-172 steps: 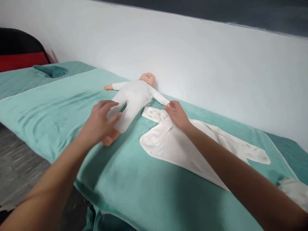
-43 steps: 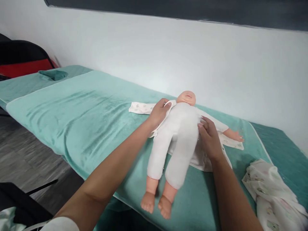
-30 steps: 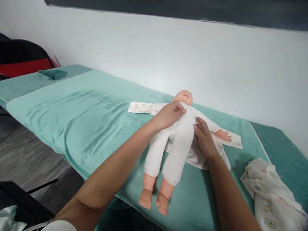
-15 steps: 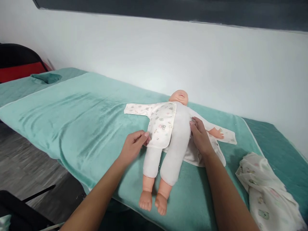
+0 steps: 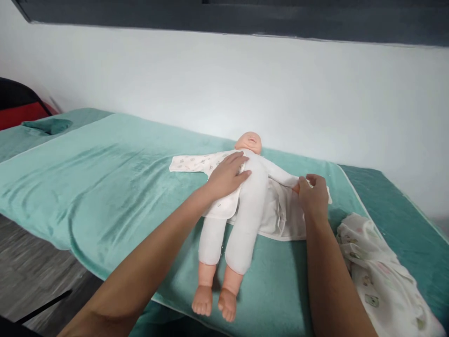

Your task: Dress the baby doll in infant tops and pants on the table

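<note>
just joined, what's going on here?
A person's left hand rests over the patterned white jacket covering one side of a doll lying face up on a green sheet. The right hand is at the end of the doll's arm on the uncovered side, where the jacket lies open.

The light in here is soft and fairly even, brightest where the wall (image 5: 196, 93) glows behind the doll (image 5: 250, 201), whose white suit washes out a little. I see a soft shadow lying beside the right forearm (image 5: 336, 281) on the teal cover (image 5: 105, 210). The floor (image 5: 28, 267) looks dim and smeared; the printed bundle (image 5: 382, 276) stretches and softens toward the corner
</note>
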`<state>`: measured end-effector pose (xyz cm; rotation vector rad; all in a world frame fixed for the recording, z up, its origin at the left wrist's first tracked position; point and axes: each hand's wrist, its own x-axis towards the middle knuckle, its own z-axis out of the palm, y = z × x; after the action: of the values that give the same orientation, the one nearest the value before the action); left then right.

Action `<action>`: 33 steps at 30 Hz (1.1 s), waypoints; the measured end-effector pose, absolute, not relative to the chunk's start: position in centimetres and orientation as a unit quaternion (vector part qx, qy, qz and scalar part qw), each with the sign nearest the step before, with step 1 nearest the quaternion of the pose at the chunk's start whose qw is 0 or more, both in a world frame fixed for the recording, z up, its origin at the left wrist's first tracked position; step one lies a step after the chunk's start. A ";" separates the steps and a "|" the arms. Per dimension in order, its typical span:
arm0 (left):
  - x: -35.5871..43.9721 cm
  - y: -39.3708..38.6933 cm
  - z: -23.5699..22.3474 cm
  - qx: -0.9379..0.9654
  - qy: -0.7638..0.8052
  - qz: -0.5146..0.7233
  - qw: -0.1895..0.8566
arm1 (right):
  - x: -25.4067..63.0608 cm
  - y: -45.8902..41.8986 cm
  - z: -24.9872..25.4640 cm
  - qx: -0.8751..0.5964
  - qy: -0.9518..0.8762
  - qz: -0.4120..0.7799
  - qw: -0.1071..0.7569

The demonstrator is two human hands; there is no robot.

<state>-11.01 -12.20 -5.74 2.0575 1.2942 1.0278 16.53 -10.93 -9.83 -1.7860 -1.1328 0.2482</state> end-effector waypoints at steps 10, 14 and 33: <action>0.1 -7.2 -2.6 0.914 0.394 0.069 0.065 | 18.0 -9.6 -10.5 -0.682 -0.349 0.215 0.606; 3.7 -6.7 -3.6 0.924 0.380 -0.001 0.026 | 19.7 -9.8 -10.0 -0.545 -0.292 0.262 0.741; -0.3 -5.5 -0.6 0.891 0.447 -0.054 -0.057 | 20.1 -11.1 -8.9 -0.612 -0.359 0.382 0.592</action>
<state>-0.35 -5.47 -0.56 2.9062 1.4590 -0.1763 20.10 -11.05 -8.92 -1.4231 -0.8350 0.8872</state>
